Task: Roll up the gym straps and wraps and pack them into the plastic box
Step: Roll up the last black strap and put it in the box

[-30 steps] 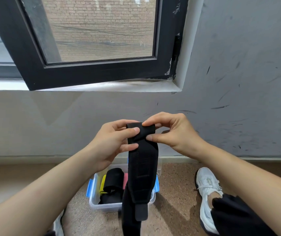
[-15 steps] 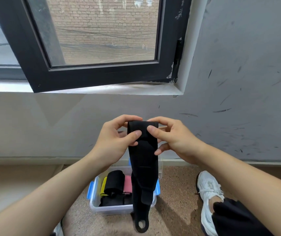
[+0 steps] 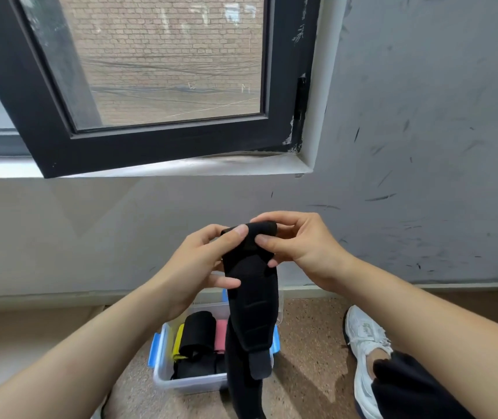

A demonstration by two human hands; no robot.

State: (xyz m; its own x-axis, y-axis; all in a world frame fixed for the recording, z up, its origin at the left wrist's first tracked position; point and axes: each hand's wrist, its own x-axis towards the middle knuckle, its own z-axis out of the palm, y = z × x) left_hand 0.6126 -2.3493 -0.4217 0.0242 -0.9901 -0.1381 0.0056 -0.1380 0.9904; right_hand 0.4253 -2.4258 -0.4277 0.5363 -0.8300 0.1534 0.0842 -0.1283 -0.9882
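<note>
Speckled brown floor (image 3: 311, 352) is met by a scuffed grey wall (image 3: 422, 146) under a dark-framed window (image 3: 139, 146). Both forearms are raised before the wall. A black wrap (image 3: 252, 300) is held up by its folded top end, which is pinched by the left hand (image 3: 199, 267), thumb laid on the front, and by the right hand (image 3: 299, 249), fingers curled over the edge. Its length hangs over the plastic box (image 3: 163, 378) on the floor, where black, yellow and pink rolls are seen.

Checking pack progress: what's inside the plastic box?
In the plastic box: black rolled wraps, a yellow roll, a pink roll. The hanging black wrap hides its right side.
</note>
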